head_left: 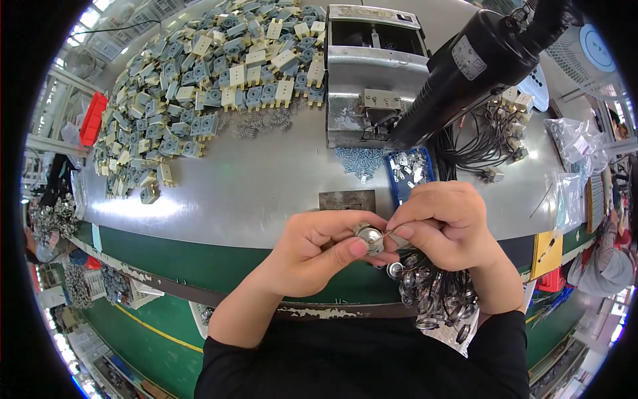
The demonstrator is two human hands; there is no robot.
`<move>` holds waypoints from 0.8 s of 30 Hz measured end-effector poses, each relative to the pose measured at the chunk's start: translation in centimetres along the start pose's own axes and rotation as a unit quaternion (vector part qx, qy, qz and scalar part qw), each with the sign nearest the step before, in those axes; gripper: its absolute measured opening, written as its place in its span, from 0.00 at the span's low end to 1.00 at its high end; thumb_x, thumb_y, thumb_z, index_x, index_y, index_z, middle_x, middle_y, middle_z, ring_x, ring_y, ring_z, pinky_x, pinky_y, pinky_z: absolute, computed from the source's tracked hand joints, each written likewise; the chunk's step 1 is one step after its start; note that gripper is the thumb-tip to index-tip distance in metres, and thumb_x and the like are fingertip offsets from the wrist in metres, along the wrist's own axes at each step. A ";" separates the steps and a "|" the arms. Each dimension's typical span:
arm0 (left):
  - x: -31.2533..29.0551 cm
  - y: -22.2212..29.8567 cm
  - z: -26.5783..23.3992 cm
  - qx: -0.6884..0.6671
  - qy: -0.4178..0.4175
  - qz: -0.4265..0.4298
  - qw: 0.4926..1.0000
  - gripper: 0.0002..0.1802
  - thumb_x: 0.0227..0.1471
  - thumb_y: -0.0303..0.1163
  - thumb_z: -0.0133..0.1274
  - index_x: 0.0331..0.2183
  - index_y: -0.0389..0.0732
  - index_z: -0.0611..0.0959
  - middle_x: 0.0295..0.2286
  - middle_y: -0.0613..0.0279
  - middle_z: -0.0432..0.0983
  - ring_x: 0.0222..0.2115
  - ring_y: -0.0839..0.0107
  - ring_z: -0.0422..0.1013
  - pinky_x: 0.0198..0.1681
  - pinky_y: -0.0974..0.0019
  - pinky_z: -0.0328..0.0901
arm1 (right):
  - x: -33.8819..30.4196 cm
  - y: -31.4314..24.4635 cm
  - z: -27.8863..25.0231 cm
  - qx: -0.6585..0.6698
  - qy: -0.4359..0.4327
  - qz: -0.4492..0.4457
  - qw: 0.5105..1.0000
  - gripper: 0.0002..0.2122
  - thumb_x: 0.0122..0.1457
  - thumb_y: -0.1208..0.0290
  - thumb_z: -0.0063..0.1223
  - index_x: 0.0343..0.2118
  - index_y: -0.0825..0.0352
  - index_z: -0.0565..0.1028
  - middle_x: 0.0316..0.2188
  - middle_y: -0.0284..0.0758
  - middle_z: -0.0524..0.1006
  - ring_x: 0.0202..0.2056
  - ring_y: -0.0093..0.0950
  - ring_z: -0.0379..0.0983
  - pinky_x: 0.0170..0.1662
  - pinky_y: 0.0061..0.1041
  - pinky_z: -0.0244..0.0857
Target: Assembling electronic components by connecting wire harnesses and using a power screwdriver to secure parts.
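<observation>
My left hand [319, 253] grips a small round metal part [369, 238] between thumb and fingers, over the table's front edge. Close against it, my right hand [444, 225] pinches a thin brownish wire [393, 230] whose end meets the round part; whether the two are joined I cannot tell. Below my right hand hangs a bunch of round metal pieces on dark wires [438, 299]. A flat metal block [347, 200] lies just beyond my left hand. Past my right fingers sits a blue tray [392, 183] of small shiny metal tabs.
A large heap of grey and cream blocks [219, 73] covers the back left, with loose springs [256, 123] beside it. A metal machine [379, 66] and a thick black cylinder [465, 70] stand behind the blue screws [361, 161]. Black cables [475, 146] lie right; a red bin [93, 120] stands far left.
</observation>
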State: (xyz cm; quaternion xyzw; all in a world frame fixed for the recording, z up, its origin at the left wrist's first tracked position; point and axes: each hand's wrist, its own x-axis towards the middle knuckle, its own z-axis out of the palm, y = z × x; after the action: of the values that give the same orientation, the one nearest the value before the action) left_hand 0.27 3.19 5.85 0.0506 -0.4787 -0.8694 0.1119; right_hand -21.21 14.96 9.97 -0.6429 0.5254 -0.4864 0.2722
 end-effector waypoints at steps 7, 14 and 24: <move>0.0 -0.5 0.2 -0.006 0.002 0.029 1.000 0.20 0.71 0.24 0.47 0.58 0.22 0.74 0.46 0.47 0.83 0.49 0.58 0.81 0.56 0.59 0.75 | -0.1 -0.4 -0.4 -0.001 -0.018 0.032 0.999 0.03 0.56 0.78 0.62 0.33 0.67 0.83 0.25 0.35 0.81 0.24 0.31 0.78 0.28 0.26 0.69; -0.5 -1.0 -1.4 -0.026 -0.005 -0.017 1.000 0.24 0.52 0.30 0.72 0.45 0.26 0.80 0.37 0.45 0.84 0.36 0.59 0.84 0.40 0.60 0.79 | 0.3 -2.0 0.5 -0.007 -0.046 0.040 0.998 0.04 0.50 0.77 0.70 0.29 0.67 0.84 0.17 0.32 0.75 0.15 0.24 0.67 0.20 0.24 0.56; 0.4 -3.1 -2.4 0.070 -0.014 0.147 0.987 0.27 0.34 0.34 0.83 0.32 0.36 0.81 0.29 0.55 0.82 0.28 0.67 0.81 0.28 0.67 0.74 | 0.0 -1.1 1.6 -0.031 -0.022 -0.005 0.999 0.05 0.48 0.76 0.74 0.28 0.65 0.86 0.14 0.31 0.71 0.14 0.27 0.67 0.19 0.27 0.53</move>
State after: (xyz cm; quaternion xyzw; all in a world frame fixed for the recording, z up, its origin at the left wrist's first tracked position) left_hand -0.13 2.75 1.98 -0.0244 -0.5418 -0.8087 0.2277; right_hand -19.28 15.05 10.32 -0.6641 0.5309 -0.4570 0.2614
